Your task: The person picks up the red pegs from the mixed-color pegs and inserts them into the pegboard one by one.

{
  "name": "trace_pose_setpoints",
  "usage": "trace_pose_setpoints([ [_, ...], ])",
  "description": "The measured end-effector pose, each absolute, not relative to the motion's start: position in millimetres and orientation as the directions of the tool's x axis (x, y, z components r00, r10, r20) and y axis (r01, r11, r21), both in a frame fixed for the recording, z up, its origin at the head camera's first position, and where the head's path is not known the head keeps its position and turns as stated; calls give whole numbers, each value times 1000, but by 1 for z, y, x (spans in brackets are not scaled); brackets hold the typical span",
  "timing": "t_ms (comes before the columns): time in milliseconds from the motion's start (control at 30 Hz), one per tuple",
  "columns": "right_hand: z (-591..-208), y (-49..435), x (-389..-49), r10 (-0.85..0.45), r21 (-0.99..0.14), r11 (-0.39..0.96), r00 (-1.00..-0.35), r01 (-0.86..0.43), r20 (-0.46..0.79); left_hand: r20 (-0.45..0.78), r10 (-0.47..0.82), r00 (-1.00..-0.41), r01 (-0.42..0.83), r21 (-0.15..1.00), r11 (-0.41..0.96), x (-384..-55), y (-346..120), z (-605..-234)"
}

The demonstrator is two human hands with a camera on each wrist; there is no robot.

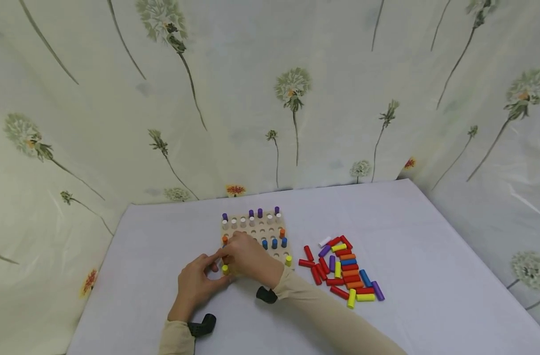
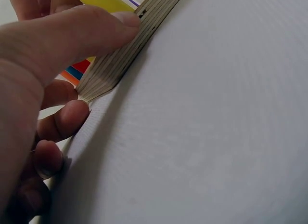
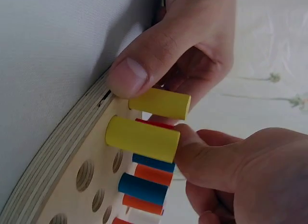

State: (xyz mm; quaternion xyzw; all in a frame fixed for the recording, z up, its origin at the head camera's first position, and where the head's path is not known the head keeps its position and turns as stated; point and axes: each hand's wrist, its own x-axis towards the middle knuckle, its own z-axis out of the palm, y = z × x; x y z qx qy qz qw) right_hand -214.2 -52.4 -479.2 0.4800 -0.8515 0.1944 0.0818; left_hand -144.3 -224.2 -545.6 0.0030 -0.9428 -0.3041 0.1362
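Note:
A wooden pegboard (image 3: 67,197) lies on the table with round holes and coloured pegs standing in rows. My left hand (image 1: 199,283) grips its near left corner, the thumb pressed on the layered edge (image 2: 120,55) and the other fingers around the left side. My right hand (image 1: 252,256) reaches over the board's left part and pinches a red peg (image 3: 156,123), mostly hidden behind a yellow peg (image 3: 142,139). Another yellow peg (image 3: 161,103) stands beside the left thumb. Blue pegs (image 1: 274,243), white pegs (image 1: 243,223) and purple pegs (image 1: 259,213) stand farther back.
Right of the board lies a loose pile of pegs, mostly red pegs (image 1: 308,253), with yellow pegs (image 1: 352,298), a blue peg (image 1: 365,278) and a purple peg (image 1: 378,291) among them. A white cloth (image 1: 429,296) covers the table; a flowered curtain (image 1: 252,123) hangs behind.

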Motion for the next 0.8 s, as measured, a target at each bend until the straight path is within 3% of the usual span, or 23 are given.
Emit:
trace_pose_setpoints([
  [300, -464, -28, -215, -733, -267, 442, -517, -856, 443, 199, -83, -977, 50, 582, 811, -142, -224, -543],
  [567, -441, 16, -224, -675, -284, 529, -599, -800, 431, 182, -86, -980, 37, 583, 811, -142, -223, -541],
  [800, -437, 71, -230, -618, -337, 623, -708, -706, 341, 119, -117, -986, -24, 591, 806, -143, -222, -542],
])
